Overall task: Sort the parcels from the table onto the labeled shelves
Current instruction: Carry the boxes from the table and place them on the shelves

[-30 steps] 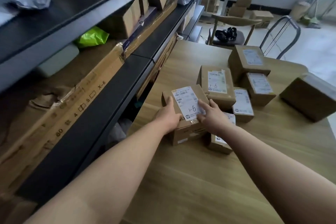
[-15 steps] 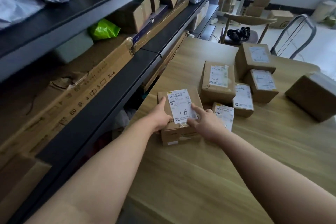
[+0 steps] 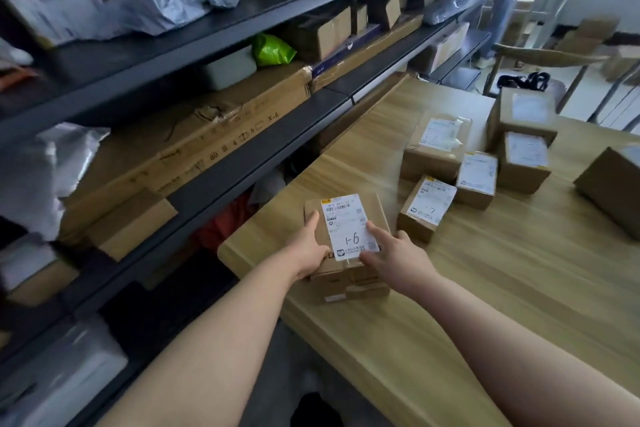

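Observation:
A small brown cardboard parcel point(image 3: 348, 274) with a white label marked "1-6" is near the wooden table's point(image 3: 485, 288) left front corner. My left hand point(image 3: 308, 248) grips its left side, thumb on top. My right hand point(image 3: 393, 255) holds its right side, with the index finger lying along the label's edge. Several more labelled parcels lie further back on the table: one marked "1-7" point(image 3: 426, 206) just right of the held one, another marked "1-6" point(image 3: 437, 147) behind it. Dark shelves point(image 3: 214, 191) run along the left.
The shelves hold a long flat carton point(image 3: 194, 152), a green bag point(image 3: 272, 50), grey mailers point(image 3: 162, 3) and small boxes. A larger box point(image 3: 613, 184) lies at the table's right edge. Chairs point(image 3: 540, 62) and a person's legs point(image 3: 502, 0) are beyond the table.
The parcel has been drawn toward me and to the table's left front corner, away from the other boxes. My view has swung left and up toward the shelves.

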